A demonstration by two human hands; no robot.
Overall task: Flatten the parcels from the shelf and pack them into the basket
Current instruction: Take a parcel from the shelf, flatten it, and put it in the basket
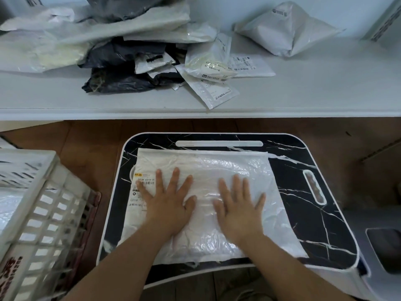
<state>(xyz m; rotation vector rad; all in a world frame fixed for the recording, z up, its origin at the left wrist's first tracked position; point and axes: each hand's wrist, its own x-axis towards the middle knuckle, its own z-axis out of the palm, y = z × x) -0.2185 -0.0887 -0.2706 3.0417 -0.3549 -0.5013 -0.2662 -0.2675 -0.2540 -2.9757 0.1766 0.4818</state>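
A crinkled white plastic mailer parcel (204, 205) lies spread over the middle of the black marble-patterned tabletop (303, 174), its top edge along the far edge, so it has a firm surface under it for flattening. The left hand (167, 203) and right hand (238, 205) rest side by side on it, palms down, fingers splayed, gripping nothing, probably to press out air. The white slatted plastic basket (39, 213) waits just beside the tabletop's left edge, within easy reach. More mailers are heaped on the white shelf (303, 94) beyond.
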